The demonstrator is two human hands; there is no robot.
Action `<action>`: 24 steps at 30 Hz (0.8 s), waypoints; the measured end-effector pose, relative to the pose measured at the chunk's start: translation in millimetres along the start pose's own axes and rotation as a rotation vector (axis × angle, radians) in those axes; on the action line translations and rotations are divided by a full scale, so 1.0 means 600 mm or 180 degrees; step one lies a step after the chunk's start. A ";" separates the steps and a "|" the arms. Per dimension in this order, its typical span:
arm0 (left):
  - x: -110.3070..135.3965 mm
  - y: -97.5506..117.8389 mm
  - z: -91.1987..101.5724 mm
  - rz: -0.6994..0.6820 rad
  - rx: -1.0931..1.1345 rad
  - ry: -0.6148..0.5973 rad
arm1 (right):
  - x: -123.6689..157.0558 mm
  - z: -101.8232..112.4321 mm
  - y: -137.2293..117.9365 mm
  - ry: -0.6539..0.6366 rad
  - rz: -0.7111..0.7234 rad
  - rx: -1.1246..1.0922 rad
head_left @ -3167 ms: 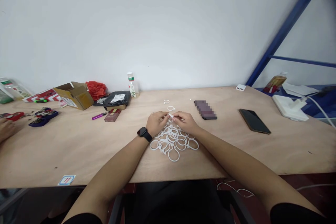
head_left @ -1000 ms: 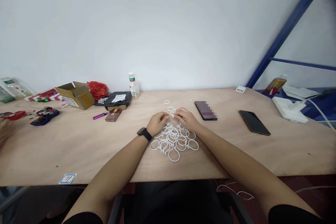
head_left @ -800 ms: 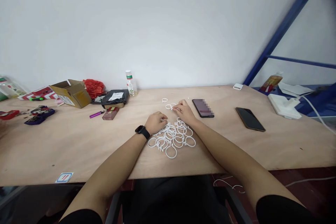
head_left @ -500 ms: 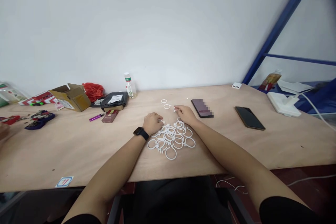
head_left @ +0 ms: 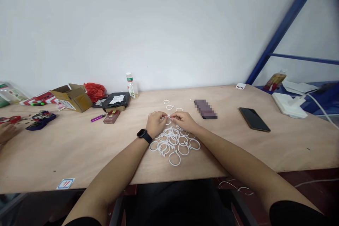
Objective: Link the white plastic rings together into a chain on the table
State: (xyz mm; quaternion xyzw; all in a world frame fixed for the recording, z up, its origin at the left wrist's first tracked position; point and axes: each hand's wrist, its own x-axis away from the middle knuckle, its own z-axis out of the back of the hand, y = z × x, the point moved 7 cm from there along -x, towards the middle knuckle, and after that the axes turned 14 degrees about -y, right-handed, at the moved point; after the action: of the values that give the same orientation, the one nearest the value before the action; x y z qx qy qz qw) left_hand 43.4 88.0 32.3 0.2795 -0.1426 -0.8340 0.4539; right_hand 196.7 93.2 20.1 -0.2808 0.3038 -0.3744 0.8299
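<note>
Between my two hands is one white plastic ring point(head_left: 167, 123) with a small clip end. My left hand point(head_left: 156, 123), with a dark watch on its wrist, pinches the ring from the left. The fingers of my right hand point(head_left: 183, 120) are closed on its clip end from the right. Just in front of me, below both hands, lies a loose pile of similar white rings point(head_left: 174, 143), several of them overlapping. Beyond my hands, three separate rings point(head_left: 170, 107) lie flat on the wooden table point(head_left: 127, 159).
Right of my hands lie a pixelated dark phone point(head_left: 206, 109) and another phone point(head_left: 254, 119). To the left are a maroon box point(head_left: 111, 117), a purple lighter point(head_left: 97, 118), a black parcel point(head_left: 116, 102), a bottle point(head_left: 130, 86) and an open carton point(head_left: 72, 98). Another person's hand point(head_left: 7, 131) shows far left.
My right hand has let go of a ring beyond the pile and moved back left. Both hands now meet at one ring, which my left hand has lifted from the pile.
</note>
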 end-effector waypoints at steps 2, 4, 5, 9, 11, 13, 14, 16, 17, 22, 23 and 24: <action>0.001 0.003 0.000 -0.0040 0.0068 -0.0009 | 0.000 -0.001 0.004 0.0027 -0.0041 -0.0079; 0.002 0.006 0.001 -0.0096 0.0138 0.0034 | 0.001 0.000 0.007 0.0053 -0.0089 -0.0114; 0.003 0.008 0.002 -0.0126 0.0168 0.0071 | 0.001 0.000 0.008 0.0032 -0.0103 -0.0113; 0.003 0.016 0.004 -0.0266 0.0333 0.0104 | 0.000 -0.003 0.006 -0.0097 -0.0087 -0.0171; 0.002 0.018 0.003 -0.0325 0.0521 0.0073 | 0.001 -0.004 0.006 -0.0094 -0.0033 -0.0298; 0.001 0.017 0.003 -0.0367 0.0768 0.0067 | 0.001 -0.004 0.005 -0.0107 0.0042 -0.0438; 0.001 0.017 0.003 -0.0385 0.0899 0.0065 | 0.002 -0.004 0.003 -0.0124 0.0078 -0.0488; 0.000 0.016 0.002 -0.0412 0.1165 0.0028 | 0.003 -0.003 -0.002 -0.0153 0.0144 -0.0503; 0.000 0.015 0.001 -0.0422 0.1277 -0.0004 | 0.003 -0.001 -0.006 -0.0161 0.0181 -0.0454; 0.003 0.026 0.004 -0.0545 0.1191 -0.0021 | 0.005 0.010 -0.033 -0.0152 0.0427 0.0015; 0.005 0.030 0.006 -0.0591 0.1078 0.0015 | 0.004 0.011 -0.037 -0.0141 0.0457 0.0083; 0.006 0.033 0.009 -0.0638 0.0964 0.0052 | 0.004 0.012 -0.040 -0.0129 0.0476 0.0145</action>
State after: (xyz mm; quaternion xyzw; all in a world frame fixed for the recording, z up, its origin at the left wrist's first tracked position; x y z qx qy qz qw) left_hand 52.1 73.9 44.9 0.3643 -0.2343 -0.8417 0.3223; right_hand 192.3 79.8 40.8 -0.2459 0.2985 -0.3125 0.8676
